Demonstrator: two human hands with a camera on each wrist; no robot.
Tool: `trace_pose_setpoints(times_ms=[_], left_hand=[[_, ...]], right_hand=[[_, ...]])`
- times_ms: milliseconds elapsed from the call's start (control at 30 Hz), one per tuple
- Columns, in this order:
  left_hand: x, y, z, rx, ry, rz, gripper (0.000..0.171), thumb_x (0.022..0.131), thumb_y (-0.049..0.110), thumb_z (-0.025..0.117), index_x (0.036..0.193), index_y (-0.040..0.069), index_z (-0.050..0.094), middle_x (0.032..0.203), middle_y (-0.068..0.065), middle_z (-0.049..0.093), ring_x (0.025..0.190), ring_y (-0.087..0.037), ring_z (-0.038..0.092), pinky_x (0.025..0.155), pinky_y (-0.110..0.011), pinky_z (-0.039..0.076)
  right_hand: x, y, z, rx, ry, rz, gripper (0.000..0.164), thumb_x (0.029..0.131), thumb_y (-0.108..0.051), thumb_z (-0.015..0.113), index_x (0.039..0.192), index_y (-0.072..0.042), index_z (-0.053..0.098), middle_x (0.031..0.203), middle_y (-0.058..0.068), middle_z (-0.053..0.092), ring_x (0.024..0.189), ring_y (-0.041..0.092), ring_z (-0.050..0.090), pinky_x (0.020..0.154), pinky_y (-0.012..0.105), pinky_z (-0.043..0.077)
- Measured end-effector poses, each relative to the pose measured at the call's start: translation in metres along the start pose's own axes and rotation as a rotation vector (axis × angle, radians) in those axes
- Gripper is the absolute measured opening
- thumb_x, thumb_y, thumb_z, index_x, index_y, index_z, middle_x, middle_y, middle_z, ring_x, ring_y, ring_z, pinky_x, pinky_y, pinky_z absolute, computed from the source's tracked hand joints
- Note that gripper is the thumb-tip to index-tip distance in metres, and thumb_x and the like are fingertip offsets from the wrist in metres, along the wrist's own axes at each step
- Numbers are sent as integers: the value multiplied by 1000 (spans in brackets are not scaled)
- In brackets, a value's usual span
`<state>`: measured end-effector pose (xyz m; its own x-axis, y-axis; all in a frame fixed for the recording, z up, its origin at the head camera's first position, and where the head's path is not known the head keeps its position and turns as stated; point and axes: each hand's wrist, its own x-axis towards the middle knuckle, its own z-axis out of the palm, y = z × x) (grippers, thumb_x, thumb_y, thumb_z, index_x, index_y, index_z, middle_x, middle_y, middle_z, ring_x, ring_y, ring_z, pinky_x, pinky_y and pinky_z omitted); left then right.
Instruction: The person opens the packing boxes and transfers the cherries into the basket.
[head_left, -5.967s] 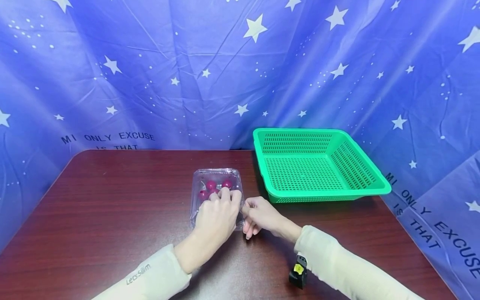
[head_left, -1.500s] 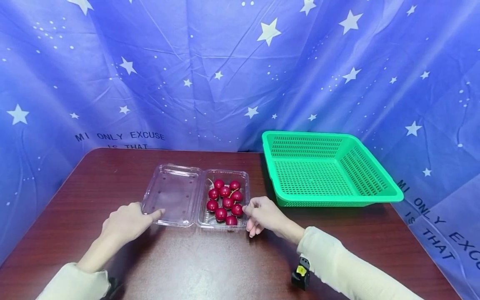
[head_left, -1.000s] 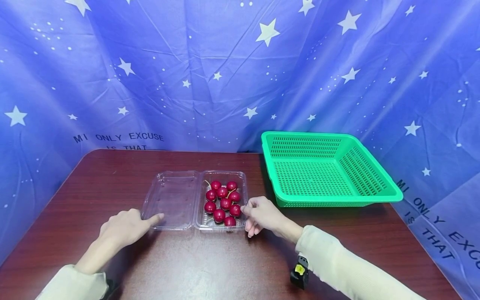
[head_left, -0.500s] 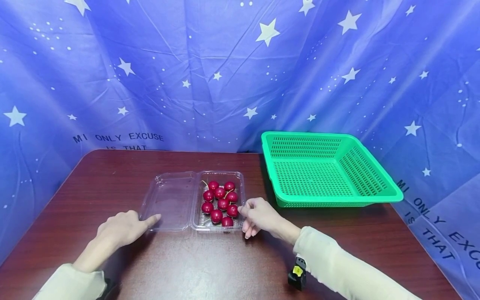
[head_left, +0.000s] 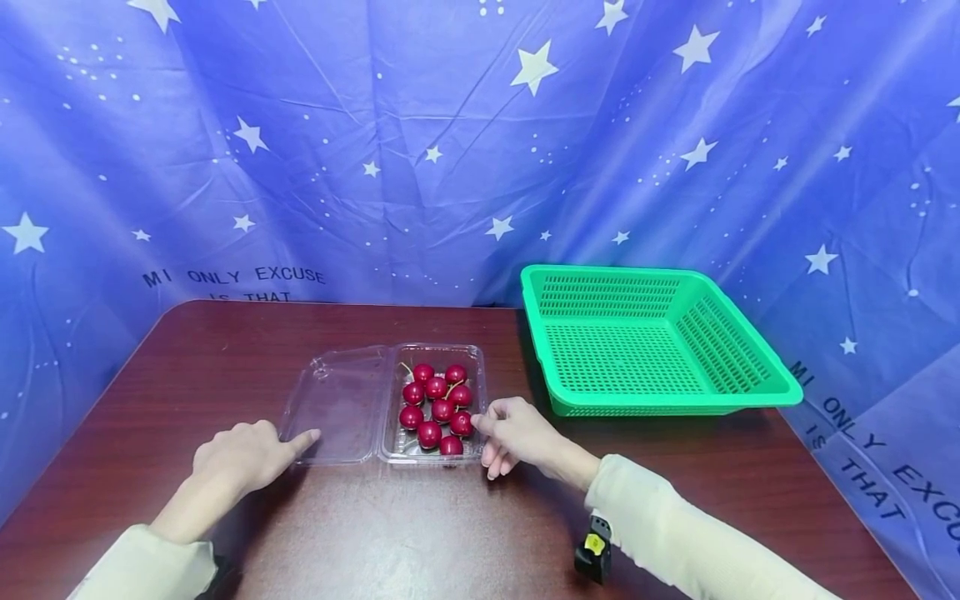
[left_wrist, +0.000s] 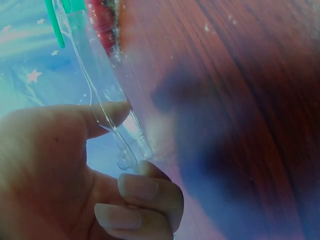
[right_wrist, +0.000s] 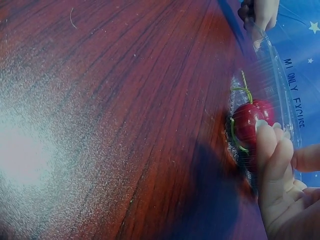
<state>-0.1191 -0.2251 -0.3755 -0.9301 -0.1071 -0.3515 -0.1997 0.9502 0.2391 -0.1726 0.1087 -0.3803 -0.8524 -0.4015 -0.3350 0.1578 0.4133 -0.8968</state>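
Behind everything hangs the starry blue curtain (head_left: 450, 196), and out in front spreads the dark red worktop (head_left: 360, 533). Over on its right, towards the back, sits the green basket (head_left: 660, 401), and here's the clear plastic box (head_left: 420, 459) near it, a gap between the two. And look at that change! Six seconds ago the lid (head_left: 337, 408) covers the fruit; now it's swung out to the left side, and the whole box has slid slightly left since. By my reading, the opening part looks done, and the fruit can be reached from above.

Now the hands: the left hand (head_left: 243, 457) pinches the lid's outer edge, thumb on one face, fingers curled on the other. Across from it, the right hand (head_left: 517, 433) pinches the box's right edge.

And the cherries (head_left: 435, 388)? Every one in sight still sits inside the box, bunched together, with thin green stems (head_left: 407, 367) showing among them.
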Motion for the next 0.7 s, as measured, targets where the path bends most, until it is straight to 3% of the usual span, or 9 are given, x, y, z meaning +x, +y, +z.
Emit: trace_pose_setpoints(times_ms=[700], left_hand=[[1, 3, 9, 50, 77, -13, 81, 86, 71, 41, 88, -7, 64, 92, -34, 67, 80, -50, 63, 57, -52, 48]], right_hand=[[0, 1, -2, -3, 0, -8, 30, 95, -16, 57, 71, -1, 50, 47, 0, 61, 38, 9, 60, 37, 16, 46]])
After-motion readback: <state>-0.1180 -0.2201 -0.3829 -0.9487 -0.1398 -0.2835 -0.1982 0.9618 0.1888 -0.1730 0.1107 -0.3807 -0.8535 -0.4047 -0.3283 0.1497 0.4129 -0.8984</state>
